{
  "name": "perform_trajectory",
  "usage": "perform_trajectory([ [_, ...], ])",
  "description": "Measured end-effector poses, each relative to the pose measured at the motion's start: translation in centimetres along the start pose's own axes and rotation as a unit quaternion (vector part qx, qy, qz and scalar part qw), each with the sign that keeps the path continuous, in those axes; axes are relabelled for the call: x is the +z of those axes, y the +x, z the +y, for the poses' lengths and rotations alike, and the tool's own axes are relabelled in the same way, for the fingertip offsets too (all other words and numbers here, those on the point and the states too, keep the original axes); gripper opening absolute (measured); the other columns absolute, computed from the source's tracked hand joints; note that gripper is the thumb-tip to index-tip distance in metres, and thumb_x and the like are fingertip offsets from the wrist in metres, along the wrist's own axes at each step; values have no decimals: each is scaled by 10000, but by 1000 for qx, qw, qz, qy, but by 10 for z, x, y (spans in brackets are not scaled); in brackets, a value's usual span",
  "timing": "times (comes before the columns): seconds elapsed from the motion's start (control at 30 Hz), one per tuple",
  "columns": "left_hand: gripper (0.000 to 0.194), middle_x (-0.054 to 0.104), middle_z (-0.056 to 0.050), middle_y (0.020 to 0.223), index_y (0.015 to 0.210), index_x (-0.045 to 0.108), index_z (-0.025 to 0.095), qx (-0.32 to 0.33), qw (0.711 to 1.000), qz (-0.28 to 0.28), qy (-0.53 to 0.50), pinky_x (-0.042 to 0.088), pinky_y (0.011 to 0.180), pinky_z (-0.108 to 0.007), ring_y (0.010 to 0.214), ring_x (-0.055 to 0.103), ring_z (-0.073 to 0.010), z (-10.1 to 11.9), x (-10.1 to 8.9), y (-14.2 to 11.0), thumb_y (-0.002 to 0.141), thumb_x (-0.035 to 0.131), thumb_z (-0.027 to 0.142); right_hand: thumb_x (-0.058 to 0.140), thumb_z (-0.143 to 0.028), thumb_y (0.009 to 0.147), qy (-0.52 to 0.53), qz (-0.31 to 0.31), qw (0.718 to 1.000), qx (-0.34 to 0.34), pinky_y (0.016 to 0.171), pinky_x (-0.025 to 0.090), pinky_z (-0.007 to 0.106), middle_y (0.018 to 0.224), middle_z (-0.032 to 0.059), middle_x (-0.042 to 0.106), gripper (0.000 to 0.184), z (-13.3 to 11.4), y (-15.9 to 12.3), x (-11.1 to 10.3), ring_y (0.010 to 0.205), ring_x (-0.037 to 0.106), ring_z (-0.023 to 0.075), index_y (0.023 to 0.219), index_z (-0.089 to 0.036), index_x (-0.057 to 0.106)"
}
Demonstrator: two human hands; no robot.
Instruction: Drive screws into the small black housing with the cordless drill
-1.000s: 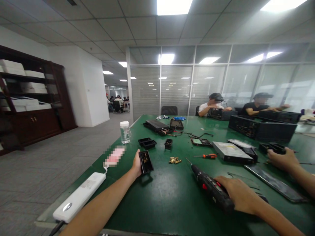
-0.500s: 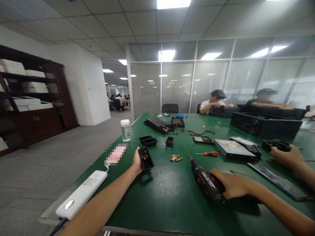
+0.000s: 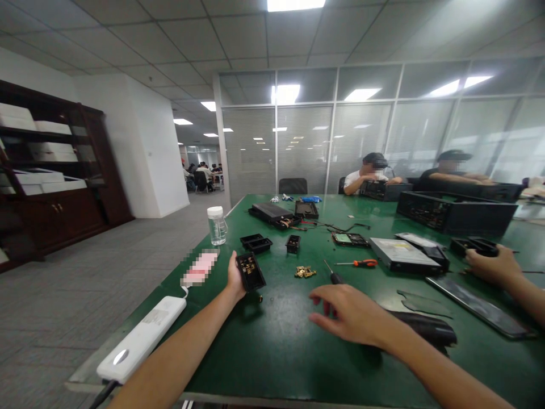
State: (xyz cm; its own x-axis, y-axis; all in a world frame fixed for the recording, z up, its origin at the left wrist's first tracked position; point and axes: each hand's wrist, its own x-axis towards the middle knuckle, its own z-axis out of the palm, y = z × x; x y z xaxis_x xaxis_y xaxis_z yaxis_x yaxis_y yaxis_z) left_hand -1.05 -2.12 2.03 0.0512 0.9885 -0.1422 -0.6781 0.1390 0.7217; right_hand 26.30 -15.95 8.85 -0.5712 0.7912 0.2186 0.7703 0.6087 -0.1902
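Observation:
My left hand (image 3: 237, 277) grips a small black plastic box (image 3: 252, 274) by its left side, tilted so that brass-coloured pieces show inside. Just below the box, a small brass piece (image 3: 260, 298) lies on the green table. My right hand (image 3: 347, 312) is empty, its fingers apart and slightly curled, over the table. Behind and beneath it lies a black power screwdriver (image 3: 426, 328), mostly covered by the hand and forearm; its tip (image 3: 335, 277) pokes out beyond the knuckles. A pile of brass fittings (image 3: 305, 272) sits between my hands, farther back.
Black boxes (image 3: 256, 243) and a smaller one (image 3: 293, 244) stand behind. An orange-handled screwdriver (image 3: 364, 263), an optical drive (image 3: 402, 255) and a dark flat panel (image 3: 479, 307) lie right. A co-worker's hand (image 3: 496, 265) holds a black part. A white power strip (image 3: 142, 338) is at left.
My right hand has let go of the power screwdriver and moved left, fingers opening. The power screwdriver now rests on the table. My left hand still holds the box in nearly the same place.

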Motion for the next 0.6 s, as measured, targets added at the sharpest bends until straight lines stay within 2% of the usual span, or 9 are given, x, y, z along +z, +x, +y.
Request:
perform_trajectory([
  [0.1, 578, 616, -79, 623, 733, 617, 146, 4, 1000, -1, -4, 499, 548, -358, 574, 613, -225, 1, -2, -1, 735, 432, 694, 402, -609, 868, -13, 5, 999, -35, 698, 454, 324, 864, 86, 654, 513, -34, 35, 41, 764, 622, 234, 1033, -163, 592],
  [0.2, 580, 614, -85, 607, 714, 613, 141, 7, 1000, -1, -12, 501, 544, -360, 561, 612, -227, 2, -3, -1, 748, 418, 686, 349, -658, 865, -51, 11, 998, -17, 699, 454, 346, 892, 139, 637, 599, -45, 67, 78, 808, 614, 272, 1025, -124, 568],
  [0.27, 561, 612, -82, 599, 712, 612, 135, 13, 1000, 8, -21, 500, 538, -350, 548, 610, -221, 3, -3, 0, 763, 423, 661, 378, -652, 857, -64, 10, 998, 4, 716, 460, 361, 945, 149, 618, 587, -46, 84, 94, 848, 610, 283, 1045, -124, 549],
  [0.4, 509, 606, -66, 583, 731, 619, 121, 7, 998, 20, -57, 495, 528, -312, 510, 598, -192, 4, -2, 1, 792, 448, 597, 489, -469, 868, -96, 4, 995, 32, 733, 478, 358, 1032, 156, 588, 416, -49, 109, 107, 893, 607, 281, 1093, -123, 545],
  [0.53, 492, 603, -65, 569, 731, 622, 119, -1, 997, 17, -74, 503, 533, -316, 510, 602, -196, 6, 1, 0, 804, 452, 575, 412, -267, 927, -92, -22, 996, 3, 758, 480, 323, 1028, 148, 604, 267, -49, 118, 111, 909, 617, 243, 1096, -124, 560],
  [0.6, 493, 607, -71, 572, 729, 623, 119, -6, 997, 25, -71, 506, 536, -327, 518, 608, -206, 6, 3, -2, 807, 447, 573, 401, -199, 922, -82, -35, 996, 13, 772, 475, 312, 1018, 148, 614, 242, -45, 118, 110, 913, 619, 233, 1070, -116, 573],
])
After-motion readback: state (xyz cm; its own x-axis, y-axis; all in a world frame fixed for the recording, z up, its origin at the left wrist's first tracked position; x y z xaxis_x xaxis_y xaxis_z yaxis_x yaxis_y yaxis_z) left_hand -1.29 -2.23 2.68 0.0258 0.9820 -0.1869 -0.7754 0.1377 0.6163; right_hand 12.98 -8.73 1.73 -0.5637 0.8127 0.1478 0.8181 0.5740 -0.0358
